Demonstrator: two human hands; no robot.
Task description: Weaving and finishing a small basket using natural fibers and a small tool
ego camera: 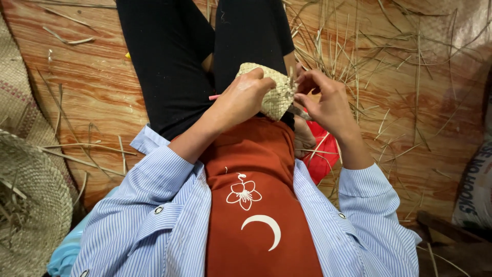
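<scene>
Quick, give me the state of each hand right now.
Left hand: closed on the small woven straw piece, gripping it from the top.
Right hand: fingers curled at the piece's right edge, pinching loose straw strands there.

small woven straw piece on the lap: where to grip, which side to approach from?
Grip the woven straw piece by its finished flat edge on the left side, thumb over and fingers under, much as the left hand holds it. It is thin and sheet-like, so a pinch across the faces likely suits. Avoid the right edge: loose strand ends stick out there, at the right hand.
</scene>
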